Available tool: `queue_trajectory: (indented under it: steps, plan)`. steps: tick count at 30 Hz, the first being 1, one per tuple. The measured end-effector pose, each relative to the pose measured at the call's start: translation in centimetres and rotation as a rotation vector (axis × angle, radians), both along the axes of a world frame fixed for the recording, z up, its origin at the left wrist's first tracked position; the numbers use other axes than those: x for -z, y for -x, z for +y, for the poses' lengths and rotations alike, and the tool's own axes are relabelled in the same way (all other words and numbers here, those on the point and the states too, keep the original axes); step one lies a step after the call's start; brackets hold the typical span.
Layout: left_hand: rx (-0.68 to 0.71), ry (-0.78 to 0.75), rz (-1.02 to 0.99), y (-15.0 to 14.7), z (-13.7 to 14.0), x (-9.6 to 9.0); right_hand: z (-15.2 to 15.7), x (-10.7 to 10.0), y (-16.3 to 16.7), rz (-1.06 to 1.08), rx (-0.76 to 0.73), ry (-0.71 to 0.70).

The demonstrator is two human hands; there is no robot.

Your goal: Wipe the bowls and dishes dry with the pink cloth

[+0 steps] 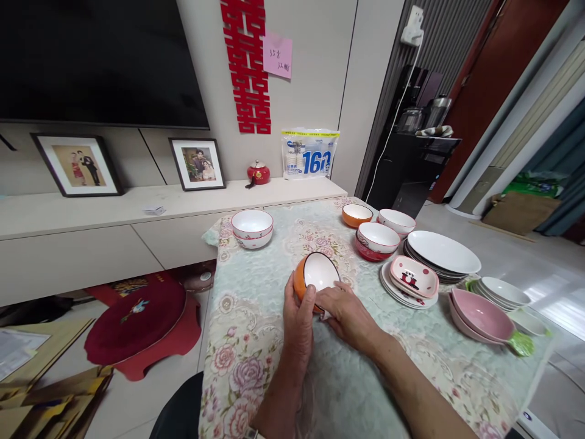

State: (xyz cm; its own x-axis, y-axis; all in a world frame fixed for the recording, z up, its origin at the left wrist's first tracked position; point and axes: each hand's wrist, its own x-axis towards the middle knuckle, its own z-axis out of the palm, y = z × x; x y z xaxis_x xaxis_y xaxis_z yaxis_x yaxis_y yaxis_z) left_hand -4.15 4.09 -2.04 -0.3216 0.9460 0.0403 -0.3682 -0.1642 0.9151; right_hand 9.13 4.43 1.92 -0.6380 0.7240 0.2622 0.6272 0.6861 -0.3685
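Note:
My left hand (pixel 299 311) is wrapped round a small bowl (pixel 300 279), orange outside and white inside with a dark rim. The bowl is tilted above the table, its opening turned up and to the right. My right hand (pixel 347 311) is closed at the lower right rim, thumb and fingers against it. A bit of white tissue (pixel 325 316) shows beneath these fingers; most of it is hidden. Beyond the hands, to the left, stand two stacked white bowls (pixel 253 230) with red rims.
On the table's right are another orange bowl (pixel 357 217), red-rimmed bowls (pixel 378 239), large plates (pixel 442 255), a pink cartoon dish (pixel 415 277) and pink leaf-shaped dishes (pixel 482 317). A low cabinet (pixel 183 210) runs behind; a red stool (pixel 137 317) stands left.

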Motion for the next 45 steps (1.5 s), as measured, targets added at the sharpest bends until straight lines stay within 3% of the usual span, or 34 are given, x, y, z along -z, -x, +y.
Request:
queue_trajectory:
  steps: [5,15,20,23,26,35,39,42,45]
  plan:
    - [0.001,0.015,-0.032,0.0,-0.2,-0.6,0.2,0.0,-0.6,-0.097,0.103,-0.096]
    - [0.098,-0.057,-0.086,-0.7,-0.3,0.4,-0.6,1.2,1.4,0.432,0.058,0.061]
    - [0.04,-0.025,-0.085,-0.3,-0.4,-0.3,-0.2,0.2,0.5,0.164,-0.025,0.075]
    - [0.03,-0.003,-0.099,-0.2,-0.3,-0.4,-0.1,-0.2,-0.2,-0.018,0.041,0.034]
    - [0.034,0.016,-0.103,-0.2,-0.2,-0.2,-0.1,0.1,-0.4,-0.052,0.098,-0.006]
    - [0.085,-0.056,-0.091,-0.9,-0.3,0.5,-0.5,1.2,1.4,0.49,0.052,0.082]
    - [0.025,-0.027,-0.085,-0.4,-0.3,0.2,-0.5,0.4,1.1,0.277,-0.005,0.079]
    - [0.007,0.013,-0.106,0.0,-0.5,-0.3,-0.4,0.0,0.4,0.023,0.05,0.022]
    - [0.011,0.029,-0.139,-0.1,-0.7,-0.9,-0.2,0.0,-0.2,-0.043,0.111,-0.042]
